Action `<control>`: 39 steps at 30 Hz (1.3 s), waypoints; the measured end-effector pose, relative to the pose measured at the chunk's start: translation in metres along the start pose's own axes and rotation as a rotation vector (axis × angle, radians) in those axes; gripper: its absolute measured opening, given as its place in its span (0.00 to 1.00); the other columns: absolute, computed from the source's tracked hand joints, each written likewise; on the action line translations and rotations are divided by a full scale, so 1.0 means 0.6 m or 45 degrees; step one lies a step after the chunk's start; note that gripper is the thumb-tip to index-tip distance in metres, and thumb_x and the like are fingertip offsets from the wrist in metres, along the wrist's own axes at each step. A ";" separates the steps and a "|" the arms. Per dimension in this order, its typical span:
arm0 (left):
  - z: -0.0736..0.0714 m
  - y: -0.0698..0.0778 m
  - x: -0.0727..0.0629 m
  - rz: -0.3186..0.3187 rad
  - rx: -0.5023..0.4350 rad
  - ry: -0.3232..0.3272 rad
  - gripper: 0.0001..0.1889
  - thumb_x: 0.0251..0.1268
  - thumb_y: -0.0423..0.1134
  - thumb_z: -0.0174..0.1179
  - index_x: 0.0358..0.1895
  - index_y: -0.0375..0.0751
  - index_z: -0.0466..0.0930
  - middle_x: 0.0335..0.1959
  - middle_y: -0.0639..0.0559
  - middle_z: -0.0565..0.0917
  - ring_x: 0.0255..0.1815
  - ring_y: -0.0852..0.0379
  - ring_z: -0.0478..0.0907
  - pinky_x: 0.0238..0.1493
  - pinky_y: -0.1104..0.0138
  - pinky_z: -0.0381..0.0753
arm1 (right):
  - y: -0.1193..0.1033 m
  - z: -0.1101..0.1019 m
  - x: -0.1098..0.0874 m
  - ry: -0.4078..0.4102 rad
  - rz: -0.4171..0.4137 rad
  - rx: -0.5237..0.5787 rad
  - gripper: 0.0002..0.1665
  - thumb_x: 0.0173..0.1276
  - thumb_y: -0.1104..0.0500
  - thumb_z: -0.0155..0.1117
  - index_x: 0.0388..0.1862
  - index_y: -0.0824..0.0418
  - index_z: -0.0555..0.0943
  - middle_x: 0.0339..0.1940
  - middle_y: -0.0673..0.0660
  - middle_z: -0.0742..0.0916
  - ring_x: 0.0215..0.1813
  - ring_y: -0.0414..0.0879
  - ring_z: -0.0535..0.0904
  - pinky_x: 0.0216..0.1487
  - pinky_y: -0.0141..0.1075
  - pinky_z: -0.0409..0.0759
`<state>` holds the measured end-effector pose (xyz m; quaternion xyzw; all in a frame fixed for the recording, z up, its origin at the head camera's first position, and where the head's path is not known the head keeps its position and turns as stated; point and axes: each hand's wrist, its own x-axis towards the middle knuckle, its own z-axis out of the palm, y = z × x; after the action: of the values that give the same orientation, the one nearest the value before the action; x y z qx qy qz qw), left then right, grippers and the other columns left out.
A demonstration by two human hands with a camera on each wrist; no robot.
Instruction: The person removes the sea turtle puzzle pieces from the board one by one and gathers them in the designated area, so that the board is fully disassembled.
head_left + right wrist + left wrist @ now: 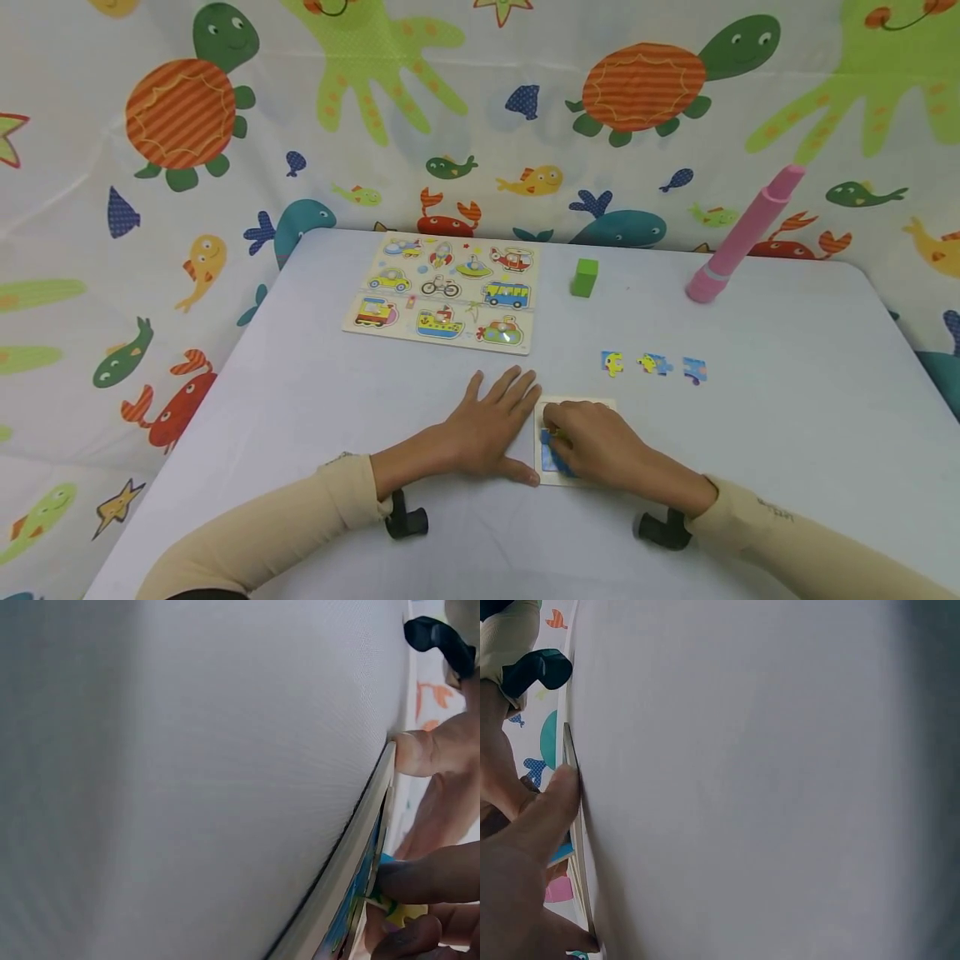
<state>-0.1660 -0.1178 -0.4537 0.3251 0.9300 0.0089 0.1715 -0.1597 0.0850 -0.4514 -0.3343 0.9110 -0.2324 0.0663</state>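
A small wooden-framed jigsaw board (548, 480) with blue picture pieces lies on the table between the hands. My left hand (486, 429) is spread at its left side, fingers straight; in the right wrist view the left thumb (414, 754) touches the frame's corner. Over the board, my right hand (600, 442) has curled fingers and pinches a jigsaw piece (409, 913), blue and yellow, against the picture area. The hand hides most of the board in the head view. Farther back lie three loose jigsaw pieces, among them a blue one (694, 369) and a yellow one (612, 362).
A wooden peg puzzle (442, 292) with vehicle pictures lies at the back left. Behind the loose pieces stand a green block (585, 277) and a pink cylindrical object (742, 237). A sea-animal patterned cloth (465, 108) hangs behind the white table (787, 400).
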 end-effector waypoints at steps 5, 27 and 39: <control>0.002 0.001 0.000 -0.002 -0.025 0.024 0.58 0.61 0.77 0.55 0.83 0.41 0.48 0.85 0.46 0.46 0.85 0.46 0.36 0.75 0.35 0.45 | 0.001 0.002 -0.002 0.009 -0.010 -0.019 0.07 0.63 0.68 0.72 0.33 0.59 0.81 0.26 0.46 0.82 0.26 0.35 0.71 0.31 0.33 0.74; 0.008 0.021 0.007 -0.079 0.071 0.047 0.53 0.66 0.75 0.51 0.82 0.40 0.52 0.84 0.45 0.48 0.84 0.43 0.38 0.72 0.32 0.52 | 0.021 -0.013 0.007 -0.064 0.083 0.299 0.12 0.67 0.68 0.69 0.26 0.54 0.83 0.22 0.41 0.81 0.28 0.37 0.73 0.33 0.34 0.74; 0.001 0.026 0.009 -0.085 0.113 0.010 0.53 0.67 0.75 0.50 0.82 0.38 0.52 0.84 0.43 0.48 0.84 0.42 0.39 0.72 0.33 0.54 | 0.004 -0.016 0.001 0.070 -0.130 0.045 0.11 0.62 0.72 0.70 0.26 0.58 0.84 0.22 0.42 0.82 0.26 0.33 0.73 0.31 0.30 0.76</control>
<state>-0.1601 -0.1023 -0.4538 0.3011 0.9404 -0.0368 0.1536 -0.1642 0.0898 -0.4438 -0.3725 0.8900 -0.2606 0.0352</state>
